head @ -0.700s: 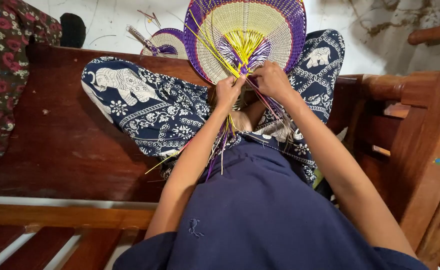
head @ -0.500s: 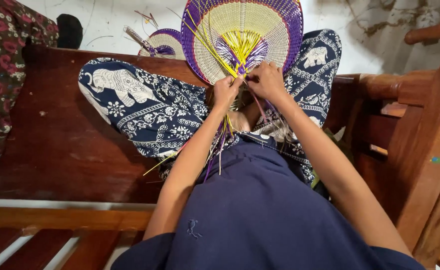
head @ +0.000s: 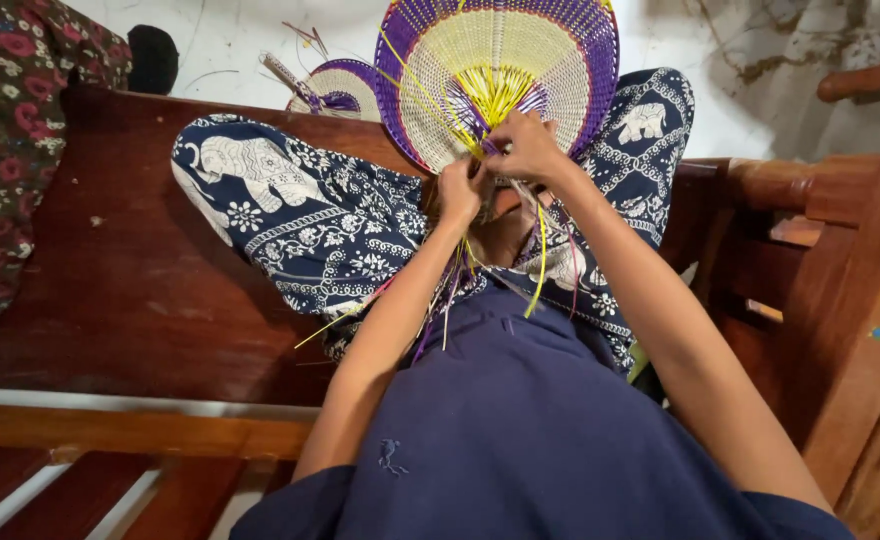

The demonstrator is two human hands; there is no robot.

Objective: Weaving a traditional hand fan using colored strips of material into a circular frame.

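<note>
Woven fan (head: 520, 60) stands upright on the lap; right hand (head: 525, 147) pinches yellow strips (head: 490, 95) at its base, left hand (head: 460, 192) grips the loose strands (head: 450, 285) just below.

The person wears a dark navy short-sleeved shirt (head: 520, 420) with a small stitched emblem in lighter blue thread on its front. The loose trousers (head: 300, 215) are navy too, printed all over in white with elephants, flowers and banded borders. Both forearms are bare, and the left hand (head: 460, 192) and right hand (head: 526, 146) carry no rings or gloves.
</note>
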